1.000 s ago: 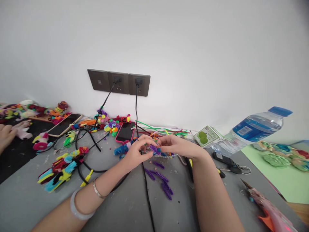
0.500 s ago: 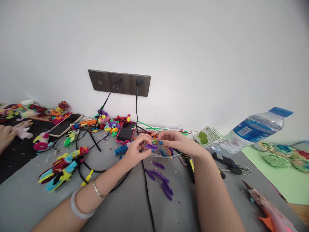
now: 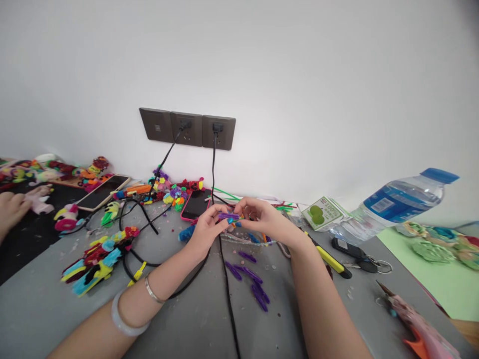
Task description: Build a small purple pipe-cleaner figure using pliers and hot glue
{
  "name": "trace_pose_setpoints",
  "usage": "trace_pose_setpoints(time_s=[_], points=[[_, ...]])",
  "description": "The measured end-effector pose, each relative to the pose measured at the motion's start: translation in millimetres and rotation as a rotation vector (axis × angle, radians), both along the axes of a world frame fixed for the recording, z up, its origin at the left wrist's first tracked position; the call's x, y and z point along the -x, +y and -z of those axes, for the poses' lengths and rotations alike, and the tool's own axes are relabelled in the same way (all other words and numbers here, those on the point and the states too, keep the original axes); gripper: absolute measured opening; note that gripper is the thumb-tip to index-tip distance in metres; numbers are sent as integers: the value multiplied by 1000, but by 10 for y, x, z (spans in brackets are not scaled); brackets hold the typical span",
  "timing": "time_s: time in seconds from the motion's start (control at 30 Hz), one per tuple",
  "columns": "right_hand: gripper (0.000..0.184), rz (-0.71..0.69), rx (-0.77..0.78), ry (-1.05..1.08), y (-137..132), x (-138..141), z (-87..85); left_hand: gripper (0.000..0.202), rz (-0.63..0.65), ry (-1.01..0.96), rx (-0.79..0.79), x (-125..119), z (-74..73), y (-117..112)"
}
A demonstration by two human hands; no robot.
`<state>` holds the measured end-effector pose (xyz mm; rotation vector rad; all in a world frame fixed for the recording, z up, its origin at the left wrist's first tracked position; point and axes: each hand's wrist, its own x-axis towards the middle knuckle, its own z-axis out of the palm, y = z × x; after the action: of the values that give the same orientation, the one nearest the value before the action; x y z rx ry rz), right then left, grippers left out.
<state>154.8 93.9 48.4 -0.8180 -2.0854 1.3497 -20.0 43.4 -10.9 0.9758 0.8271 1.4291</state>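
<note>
My left hand (image 3: 205, 230) and my right hand (image 3: 262, 219) meet above the grey table (image 3: 194, 319), both pinching a short purple fuzzy pipe-cleaner piece (image 3: 226, 216) between their fingertips. The right hand's nails are painted blue. Several more purple pieces (image 3: 250, 280) lie on the table just below my hands. A thin beaded strand (image 3: 243, 241) lies under the hands. My left wrist wears a pale bangle and a thin silver bracelet.
Two black cables (image 3: 214, 169) run from wall sockets (image 3: 219, 132) across the table. Phones (image 3: 195, 203) and colourful fuzzy craft figures (image 3: 93, 259) lie left. A tilted water bottle (image 3: 396, 199), keys (image 3: 355, 249), a yellow-handled tool (image 3: 329, 258) and a glue gun (image 3: 419, 324) lie right. Another person's hand (image 3: 9, 209) is far left.
Both hands have risen off the table and moved slightly away from me, lifting the purple piece. The yellow-handled tool, hidden before by my right wrist, now shows.
</note>
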Motion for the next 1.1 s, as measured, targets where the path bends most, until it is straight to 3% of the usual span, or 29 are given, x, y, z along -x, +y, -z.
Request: trace_pose_setpoints(time_s=[0.6, 1.1], points=[[10, 75, -131, -32, -19, 12, -56, 34, 8, 58, -21, 0, -4, -3], [11, 84, -117, -17, -10, 3, -37, 30, -68, 158, -95, -4, -9, -6]])
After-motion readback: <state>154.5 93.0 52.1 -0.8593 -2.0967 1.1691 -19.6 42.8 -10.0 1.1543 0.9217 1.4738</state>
